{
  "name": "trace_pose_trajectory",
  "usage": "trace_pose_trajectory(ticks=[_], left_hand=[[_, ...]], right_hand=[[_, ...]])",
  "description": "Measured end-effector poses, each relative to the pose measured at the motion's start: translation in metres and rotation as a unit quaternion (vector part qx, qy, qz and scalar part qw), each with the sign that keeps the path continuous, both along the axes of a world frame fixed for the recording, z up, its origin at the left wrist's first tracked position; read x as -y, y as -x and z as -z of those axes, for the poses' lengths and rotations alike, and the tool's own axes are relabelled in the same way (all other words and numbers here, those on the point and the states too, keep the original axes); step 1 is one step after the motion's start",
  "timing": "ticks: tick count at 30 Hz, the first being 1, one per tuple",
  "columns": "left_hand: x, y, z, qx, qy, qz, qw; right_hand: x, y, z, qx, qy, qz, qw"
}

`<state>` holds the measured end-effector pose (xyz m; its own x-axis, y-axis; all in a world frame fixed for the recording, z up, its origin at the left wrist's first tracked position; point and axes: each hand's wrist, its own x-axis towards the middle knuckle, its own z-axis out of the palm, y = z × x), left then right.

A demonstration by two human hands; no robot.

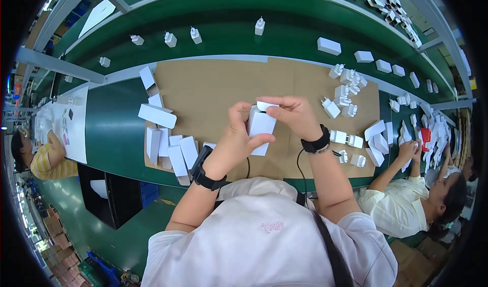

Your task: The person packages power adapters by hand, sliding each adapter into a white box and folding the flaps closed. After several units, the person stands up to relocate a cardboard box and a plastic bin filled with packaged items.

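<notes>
A small white carton (261,126) is held over the brown cardboard sheet in front of me. My left hand (237,135) wraps round its lower part, fingers behind and thumb across the front. At the carton's top, my right hand (296,115) pinches the end flap (265,105) between thumb and fingers; a dark gap shows under the flap. What is inside cannot be seen. Right of my hands, several white plug adapters (331,107) lie on the cardboard. To the left is a loose pile of white cartons (177,160).
The brown cardboard sheet (218,83) covers the green table. Adapters and cartons (329,46) stand along the green conveyor (223,20) ahead. More cartons (376,142) lie at the right, beside a co-worker's hands (410,150). Another person (48,155) sits far left. A black bin (109,195) stands below.
</notes>
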<state>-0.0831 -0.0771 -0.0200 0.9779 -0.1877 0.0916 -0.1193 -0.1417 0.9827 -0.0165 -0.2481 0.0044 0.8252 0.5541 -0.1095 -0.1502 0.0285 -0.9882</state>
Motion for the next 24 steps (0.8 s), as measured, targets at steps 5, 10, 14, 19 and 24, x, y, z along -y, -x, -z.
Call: trace_pose_trajectory(ticks=[5, 10, 14, 19, 24], left_hand=[[-0.002, -0.006, -0.003, -0.04, 0.002, 0.002, 0.999], [-0.003, -0.017, 0.004, -0.079, 0.037, -0.015, 0.996], [-0.004, -0.025, 0.017, -0.12, 0.037, -0.021, 0.992], [-0.023, -0.041, 0.034, -0.078, -0.084, -0.081, 0.99], [-0.094, -0.047, 0.044, 0.025, -0.355, -0.228, 0.906]], right_hand=[[0.003, -0.004, -0.002, 0.002, 0.02, 0.005, 1.0], [0.002, 0.003, 0.016, 0.012, -0.035, 0.001, 0.999], [-0.002, 0.005, 0.029, -0.02, -0.031, 0.021, 0.999], [0.002, -0.066, 0.05, -0.11, 0.072, 0.048, 0.99], [0.081, -0.215, 0.136, -0.055, 0.094, 0.359, 0.927]])
